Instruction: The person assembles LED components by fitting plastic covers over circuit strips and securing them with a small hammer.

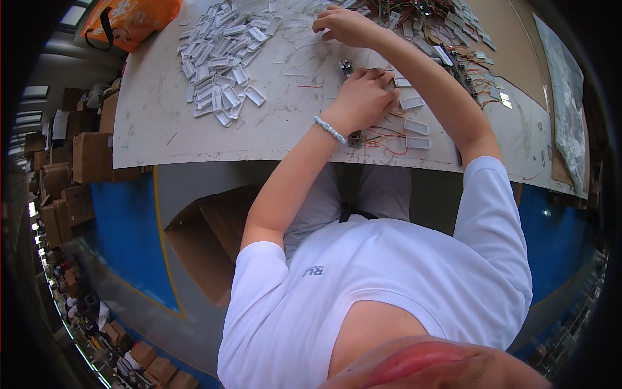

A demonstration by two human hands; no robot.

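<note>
My left hand [364, 98], with a light beaded bracelet [330, 129] at its wrist, is low over a row of small wired circuit boards. Its fingers are bent and close together; whatever they grip is hidden under them. A small circuit board [346, 67] shows just beyond the thumb, and a white plastic casing [411, 102] lies by the fingertips. Farther off, my right hand [345, 27] hangs over thin clear plastic strips [301, 32], its fingers bent but apart, with nothing visible between them. Nearer the edge, red and yellow wires [389, 139] run to more casings [416, 126].
A heap of white casings [223, 58] covers the table's left part. Wired boards [463, 71] are piled at the right, beside a cardboard sheet [518, 45]. An orange bag [133, 23] sits at the far left corner. Below the table edge stands an open cardboard box [214, 240].
</note>
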